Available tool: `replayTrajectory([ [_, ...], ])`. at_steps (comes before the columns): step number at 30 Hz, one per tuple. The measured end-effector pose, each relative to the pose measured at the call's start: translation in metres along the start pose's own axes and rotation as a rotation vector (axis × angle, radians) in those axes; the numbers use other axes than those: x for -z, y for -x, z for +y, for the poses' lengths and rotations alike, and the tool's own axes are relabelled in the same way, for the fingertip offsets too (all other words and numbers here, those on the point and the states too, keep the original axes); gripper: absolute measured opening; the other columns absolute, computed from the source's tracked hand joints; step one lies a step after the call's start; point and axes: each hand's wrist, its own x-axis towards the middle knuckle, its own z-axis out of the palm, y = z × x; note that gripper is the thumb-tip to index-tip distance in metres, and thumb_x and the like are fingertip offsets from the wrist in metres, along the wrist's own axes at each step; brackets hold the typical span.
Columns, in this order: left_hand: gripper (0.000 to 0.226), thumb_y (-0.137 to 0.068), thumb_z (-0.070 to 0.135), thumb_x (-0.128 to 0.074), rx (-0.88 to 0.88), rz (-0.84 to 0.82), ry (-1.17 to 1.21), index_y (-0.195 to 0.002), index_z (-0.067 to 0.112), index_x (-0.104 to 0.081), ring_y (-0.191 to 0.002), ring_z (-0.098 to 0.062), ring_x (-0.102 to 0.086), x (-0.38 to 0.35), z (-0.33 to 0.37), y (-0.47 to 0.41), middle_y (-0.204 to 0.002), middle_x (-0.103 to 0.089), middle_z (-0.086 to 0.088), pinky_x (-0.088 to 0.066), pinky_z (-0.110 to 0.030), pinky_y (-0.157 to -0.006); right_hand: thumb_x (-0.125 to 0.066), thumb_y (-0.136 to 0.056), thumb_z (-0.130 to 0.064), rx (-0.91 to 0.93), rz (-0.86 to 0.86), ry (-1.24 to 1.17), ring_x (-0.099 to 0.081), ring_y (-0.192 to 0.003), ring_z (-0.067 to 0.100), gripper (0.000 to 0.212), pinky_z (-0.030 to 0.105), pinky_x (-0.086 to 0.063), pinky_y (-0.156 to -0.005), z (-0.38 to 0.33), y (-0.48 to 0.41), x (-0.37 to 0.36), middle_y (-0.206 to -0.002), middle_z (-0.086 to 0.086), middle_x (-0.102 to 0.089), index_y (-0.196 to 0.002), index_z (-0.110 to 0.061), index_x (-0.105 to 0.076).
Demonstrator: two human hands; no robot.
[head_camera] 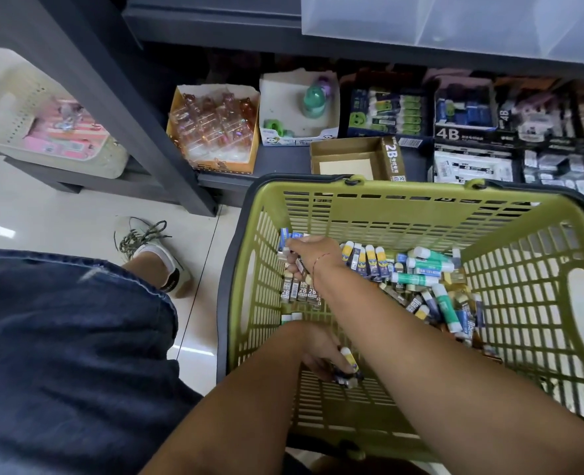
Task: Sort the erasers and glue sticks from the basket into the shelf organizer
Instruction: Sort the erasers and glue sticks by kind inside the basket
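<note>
On the floor at right, hard against the shelf front: green slotted basket [420, 214], dark band along its rim. Inside, toward the far and right part: loose heap of glue sticks [372, 260], yellow-capped with dark blue labels, together with white-and-green sticks [429, 265] and small erasers [415, 306] mixed among them. Along the basket's left wall: short row of 2B erasers [300, 291] in dark sleeves, lying flat on the basket bottom. At the far-left corner of the basket: right hand [307, 253], its arm crossed above the left forearm, fingers curled round several eraser packets [285, 234], blue-and-white ends protruding past the fingertips; red thread [318, 265] at the wrist. Nearer, at the near-left part of the basket: left hand [321, 354], clenched round one yellow-capped glue stick [349, 358] and a few dark erasers [345, 380]; count not legible. Beyond the basket: low dark shelf organizer [283, 156] carrying open cartons. Just beyond the basket's far rim, 2B carton [391, 156], tan base showing. To its right, 4B cartons [455, 134], stocked. Farther back, dark carton [354, 120] of green-labelled sticks [396, 111]. Toward the left end, white carton [283, 101] with a green toy [314, 97], then orange carton [255, 132] of clear bear-shaped items [215, 125]. Left of the basket: denim-clad leg [60, 337] and laced shoe [153, 255] on pale tile [43, 217].
</note>
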Motion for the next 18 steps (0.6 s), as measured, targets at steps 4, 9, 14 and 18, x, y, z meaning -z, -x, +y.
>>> replayTrajectory([
  [4, 0.051, -0.085, 0.006, -0.071, -0.053, 0.014, 0.106, -0.132, 0.0, -0.051, -0.108, -0.026, -0.064, 0.0, -0.007, 0.002, -0.131, -0.058, -0.018, -0.058, -0.027, -0.079, -0.061, -0.09, -0.003, 0.023, -0.143, -0.025, -0.045, -0.029, 0.013, 0.006, 0.015, -0.033, -0.033, -0.007, 0.006, 0.008, -0.065, 0.017, -0.054, -0.088, 0.002, -0.059],
  [9, 0.044, -0.086, 0.006, -0.07, -0.033, -0.014, 0.16, -0.126, -0.003, -0.054, -0.114, -0.028, -0.062, 0.002, -0.011, 0.005, -0.127, -0.06, -0.02, -0.051, -0.034, -0.098, -0.056, -0.094, -0.004, 0.075, -0.228, 0.127, -0.05, -0.038, 0.011, 0.005, 0.016, -0.036, -0.035, -0.017, 0.005, 0.033, -0.067, 0.013, -0.055, -0.097, -0.002, -0.059],
  [14, 0.028, -0.084, 0.005, -0.071, -0.032, -0.033, 0.209, -0.109, 0.001, -0.061, -0.109, -0.023, -0.064, 0.002, -0.01, 0.009, -0.107, -0.068, -0.009, -0.05, -0.032, -0.099, -0.058, -0.094, -0.025, 0.028, -0.271, 0.394, -0.051, -0.052, 0.014, 0.023, 0.019, -0.042, -0.042, -0.017, 0.011, 0.087, -0.068, 0.006, -0.058, -0.077, -0.011, -0.06],
  [18, 0.033, -0.084, 0.004, -0.071, -0.04, -0.031, 0.18, -0.115, -0.003, -0.061, -0.109, -0.022, -0.064, -0.001, -0.009, 0.009, -0.112, -0.068, -0.01, -0.05, -0.031, -0.099, -0.067, -0.086, -0.031, -0.01, -0.458, 1.085, -0.061, -0.074, 0.02, 0.021, 0.026, -0.049, -0.068, 0.011, 0.03, 0.125, -0.091, 0.011, -0.069, -0.095, -0.013, -0.069],
])
